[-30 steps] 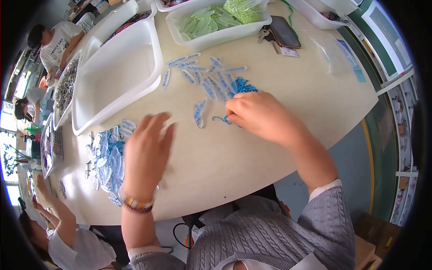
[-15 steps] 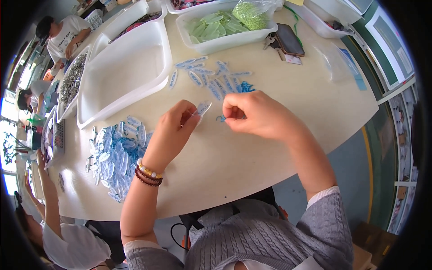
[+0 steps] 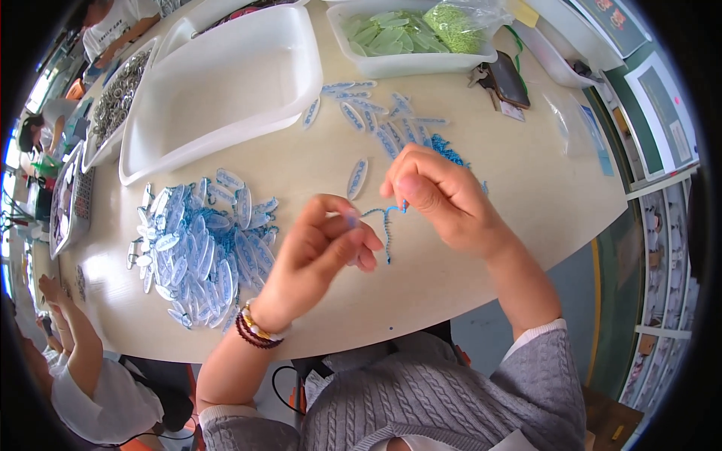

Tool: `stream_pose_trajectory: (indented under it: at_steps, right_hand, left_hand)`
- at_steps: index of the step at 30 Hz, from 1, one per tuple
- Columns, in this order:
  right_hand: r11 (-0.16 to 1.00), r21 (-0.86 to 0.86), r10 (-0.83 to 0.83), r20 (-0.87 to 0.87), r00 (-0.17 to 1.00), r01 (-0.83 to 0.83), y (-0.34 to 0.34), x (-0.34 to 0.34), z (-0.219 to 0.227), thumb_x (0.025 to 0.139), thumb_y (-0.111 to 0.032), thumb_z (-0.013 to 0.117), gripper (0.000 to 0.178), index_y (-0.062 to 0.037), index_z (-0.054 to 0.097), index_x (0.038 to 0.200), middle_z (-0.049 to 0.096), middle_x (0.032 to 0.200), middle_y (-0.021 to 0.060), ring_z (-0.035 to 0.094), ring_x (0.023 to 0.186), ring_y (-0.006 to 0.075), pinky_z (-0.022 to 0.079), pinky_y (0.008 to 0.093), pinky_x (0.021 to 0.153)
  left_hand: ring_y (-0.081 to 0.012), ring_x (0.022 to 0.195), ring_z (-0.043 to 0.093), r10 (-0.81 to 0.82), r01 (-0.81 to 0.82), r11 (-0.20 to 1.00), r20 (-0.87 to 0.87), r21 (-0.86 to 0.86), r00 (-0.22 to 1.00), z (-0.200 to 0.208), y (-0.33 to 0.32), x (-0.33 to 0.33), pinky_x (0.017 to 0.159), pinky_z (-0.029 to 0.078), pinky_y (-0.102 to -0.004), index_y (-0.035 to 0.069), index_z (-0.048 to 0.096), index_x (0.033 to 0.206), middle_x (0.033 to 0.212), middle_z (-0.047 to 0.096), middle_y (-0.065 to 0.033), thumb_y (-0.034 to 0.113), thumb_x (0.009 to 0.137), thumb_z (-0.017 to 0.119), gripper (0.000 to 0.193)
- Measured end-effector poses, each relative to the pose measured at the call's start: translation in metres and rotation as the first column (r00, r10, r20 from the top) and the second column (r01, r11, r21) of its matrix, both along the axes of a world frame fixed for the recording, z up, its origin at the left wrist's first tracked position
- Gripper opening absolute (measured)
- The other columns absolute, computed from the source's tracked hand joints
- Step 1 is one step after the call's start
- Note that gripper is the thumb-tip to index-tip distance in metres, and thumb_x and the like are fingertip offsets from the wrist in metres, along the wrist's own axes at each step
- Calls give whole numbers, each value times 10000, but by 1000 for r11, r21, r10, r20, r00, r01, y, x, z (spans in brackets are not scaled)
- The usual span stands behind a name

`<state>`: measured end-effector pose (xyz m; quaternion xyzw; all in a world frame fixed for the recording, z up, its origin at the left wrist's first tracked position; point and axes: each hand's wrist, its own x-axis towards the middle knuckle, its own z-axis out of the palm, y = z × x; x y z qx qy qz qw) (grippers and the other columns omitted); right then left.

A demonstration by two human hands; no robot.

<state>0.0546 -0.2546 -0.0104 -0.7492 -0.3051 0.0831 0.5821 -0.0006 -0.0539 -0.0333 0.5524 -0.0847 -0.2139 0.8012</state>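
Note:
My right hand [image 3: 444, 199] has its thumb and forefinger closed on a thin blue ball chain [image 3: 388, 237], whose strands hang in the gap between my hands. My left hand [image 3: 320, 244] is curled beside the chain's left end; its fingertips are blurred, so its grip does not show. A clear oval tag [image 3: 358, 179] with blue printing lies on the table just beyond my left hand. Farther off are several similar loose tags [image 3: 368, 113] and a heap of blue chains [image 3: 450, 149], partly behind my right hand. A large pile of tags with blue chains [image 3: 203, 252] lies left of my left hand.
A large white tray [image 3: 218, 98] stands at the far left, beside a bin of metal rings [image 3: 120, 98]. At the back, a white bin [image 3: 414, 68] holds green tags and a bag of green chains. A phone [image 3: 508, 81] and keys [image 3: 478, 77] lie right of it. Other people sit leftward.
The tag my left hand held now lies on the table. Both hands have come nearer me, and blue chain now shows between them. The view has shifted slightly.

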Motion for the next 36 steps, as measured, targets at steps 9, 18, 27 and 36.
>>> stream_pose_trajectory:
  at_steps: [9, 18, 27, 36]
  right_hand:
    - [708, 669, 405, -646, 648, 224, 37, -15, -16, 976, -341, 299, 352, -112, 418, 738, 486, 834, 51, 546, 820, 206, 463, 355, 781]
    - [680, 699, 420, -617, 665, 220, 33, -14, -15, 978, -341, 288, 350, -114, 408, 741, 473, 809, 47, 552, 766, 206, 487, 369, 744]
    - [664, 723, 450, -589, 671, 189, 30, -14, -16, 979, -339, 284, 360, -105, 405, 733, 478, 807, 58, 573, 743, 213, 516, 390, 728]
    - [658, 734, 465, -571, 676, 168, 29, -15, -15, 979, -344, 278, 368, -102, 401, 730, 485, 810, 65, 581, 750, 217, 518, 395, 736]
  left_hand:
    - [-60, 646, 454, -91, 102, 988, -100, 112, 991, -5, -12, -13, 578, 422, -211, 9, 420, 1171, 898, 548, -39, 39, 930, 382, 246]
    - [-36, 612, 361, -137, 162, 968, -141, 192, 981, 1, -12, -16, 552, 337, -195, 9, 521, 1040, 752, 473, 30, 66, 928, 419, 162]
    - [-25, 622, 360, -110, 135, 980, -171, 147, 979, 6, -10, -15, 559, 335, -188, 14, 525, 1028, 767, 476, 43, 76, 930, 426, 152]
    - [-25, 619, 359, -122, 148, 977, -168, 155, 978, 3, -8, -17, 552, 330, -190, 19, 540, 1002, 735, 458, 50, 101, 934, 440, 146]
